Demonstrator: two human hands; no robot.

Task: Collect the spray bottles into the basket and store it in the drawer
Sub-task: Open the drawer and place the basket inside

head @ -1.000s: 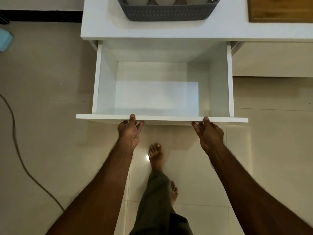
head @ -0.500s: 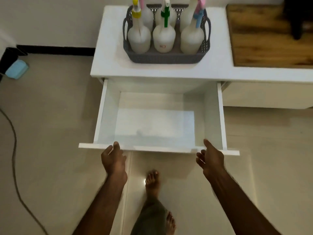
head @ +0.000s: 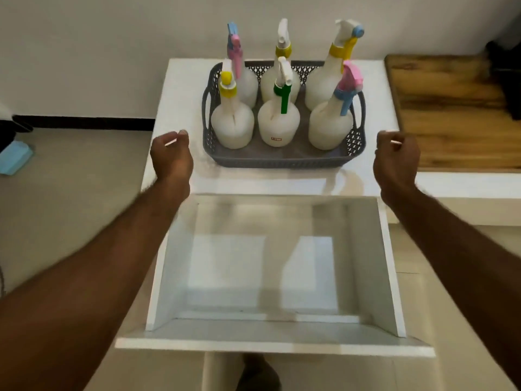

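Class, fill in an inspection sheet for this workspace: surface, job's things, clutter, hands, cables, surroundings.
Surface: white cabinet top, carrying the basket.
Job's things: grey basket holds six spray bottles, upright in two rows; drawer below is pulled open, nothing in it.
Clutter: nothing seen.
Hands: left hand and right hand loosely curled, empty, either side of the basket, not touching it.
Cables: nothing seen.
Surroundings: wooden board at right; blue object on the tiled floor at left; bare wall behind.

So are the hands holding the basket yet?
Apart. The head view shows bare white counter between the left hand and the basket, and between the right hand and it.
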